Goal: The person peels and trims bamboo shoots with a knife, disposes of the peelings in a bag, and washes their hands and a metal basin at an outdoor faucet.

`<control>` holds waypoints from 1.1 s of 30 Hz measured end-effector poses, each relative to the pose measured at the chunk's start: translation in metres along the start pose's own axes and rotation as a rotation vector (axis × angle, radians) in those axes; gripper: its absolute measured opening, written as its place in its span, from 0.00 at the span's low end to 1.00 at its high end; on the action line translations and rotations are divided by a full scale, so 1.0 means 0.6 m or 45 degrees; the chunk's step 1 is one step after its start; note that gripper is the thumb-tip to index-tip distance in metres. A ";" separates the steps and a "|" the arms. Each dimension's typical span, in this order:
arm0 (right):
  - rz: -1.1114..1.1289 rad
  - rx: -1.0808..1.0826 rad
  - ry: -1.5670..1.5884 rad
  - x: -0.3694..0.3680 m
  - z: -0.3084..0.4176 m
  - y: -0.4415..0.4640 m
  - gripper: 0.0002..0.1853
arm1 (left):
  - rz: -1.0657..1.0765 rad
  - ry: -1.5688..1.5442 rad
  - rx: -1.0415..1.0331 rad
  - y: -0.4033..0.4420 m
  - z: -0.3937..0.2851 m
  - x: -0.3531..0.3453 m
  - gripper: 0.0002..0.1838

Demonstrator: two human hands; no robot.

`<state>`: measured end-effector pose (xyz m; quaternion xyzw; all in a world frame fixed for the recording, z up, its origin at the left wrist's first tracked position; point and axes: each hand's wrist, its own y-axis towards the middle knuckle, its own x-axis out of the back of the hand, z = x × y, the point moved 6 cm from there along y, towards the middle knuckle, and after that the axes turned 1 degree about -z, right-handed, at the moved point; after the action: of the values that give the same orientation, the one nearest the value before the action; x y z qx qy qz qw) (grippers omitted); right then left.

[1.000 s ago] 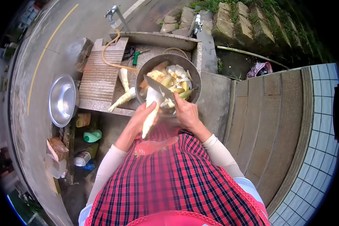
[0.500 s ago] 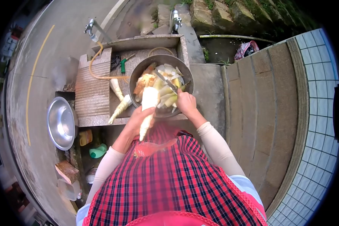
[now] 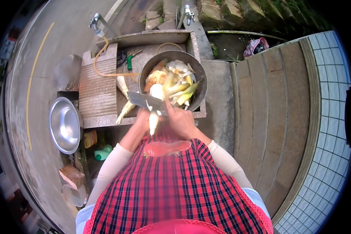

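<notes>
My left hand point(image 3: 143, 119) is wrapped round a pale, tapering bamboo shoot point(image 3: 153, 123), its narrow tip pointing down toward my apron. In my right hand point(image 3: 180, 121) is a knife with a broad metal blade point(image 3: 144, 101), which lies across the shoot and hides its middle. Small white bits cling to the blade. Just beyond both hands, a round metal pot point(image 3: 203, 80) holds peelings and pale and yellow-green pieces. Two more shoots point(image 3: 122, 85) lie on the sink floor left of the pot.
A stone sink point(image 3: 152, 37) with a ribbed washboard point(image 3: 97, 87) surrounds the pot. An orange hose point(image 3: 101, 73) runs from a tap point(image 3: 95, 23) near a green nozzle point(image 3: 129, 61). At the left stands a metal basin point(image 3: 65, 125); stone steps point(image 3: 277, 117) are on the right.
The knife has moved from over the pot down and left, onto the shoot near my left hand. My right hand has come closer to my left hand.
</notes>
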<state>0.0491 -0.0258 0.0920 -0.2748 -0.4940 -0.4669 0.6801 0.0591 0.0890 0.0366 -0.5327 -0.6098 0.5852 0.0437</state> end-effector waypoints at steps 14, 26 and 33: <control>0.191 -0.515 0.158 -0.058 -0.139 0.030 0.11 | 0.212 0.169 0.187 -0.020 0.015 0.023 0.28; -0.041 0.007 -0.132 -0.001 0.014 0.004 0.26 | 0.102 0.208 0.079 0.014 0.009 0.045 0.25; 0.118 -0.563 0.005 -0.047 -0.139 0.030 0.12 | 0.264 0.260 0.238 -0.013 0.003 0.037 0.29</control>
<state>0.0976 -0.0776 0.0372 -0.4386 -0.3653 -0.5326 0.6250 0.0438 0.1055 0.0290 -0.6431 -0.4869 0.5835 0.0941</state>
